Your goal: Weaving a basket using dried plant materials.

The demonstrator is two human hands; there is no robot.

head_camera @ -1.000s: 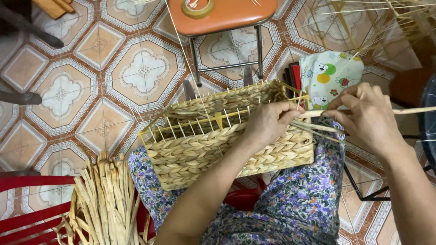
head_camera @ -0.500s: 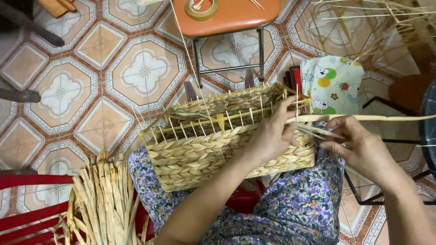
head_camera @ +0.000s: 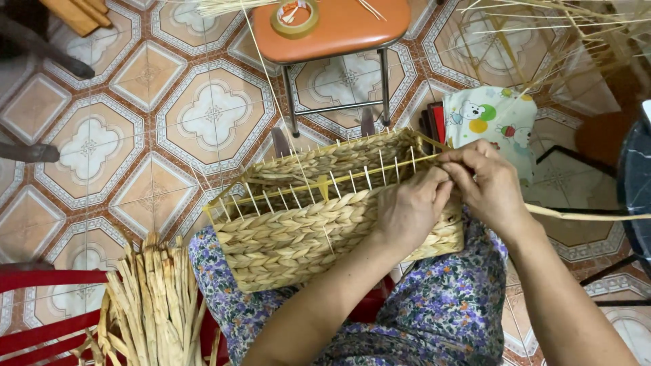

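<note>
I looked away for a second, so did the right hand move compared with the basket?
Yes. The right hand has come in leftward to the woven basket's right rim corner, beside the left hand; earlier it was out past that end.

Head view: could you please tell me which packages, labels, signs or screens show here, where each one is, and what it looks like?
Printed cloth or bag: on the floor beyond the right hand, pale, with cartoon animals and coloured dots; whether it is packaging cannot be told.
Roll of tape: on the orange stool, round, tan, label inside the core too small to make out.
No signs or screens show.
</note>
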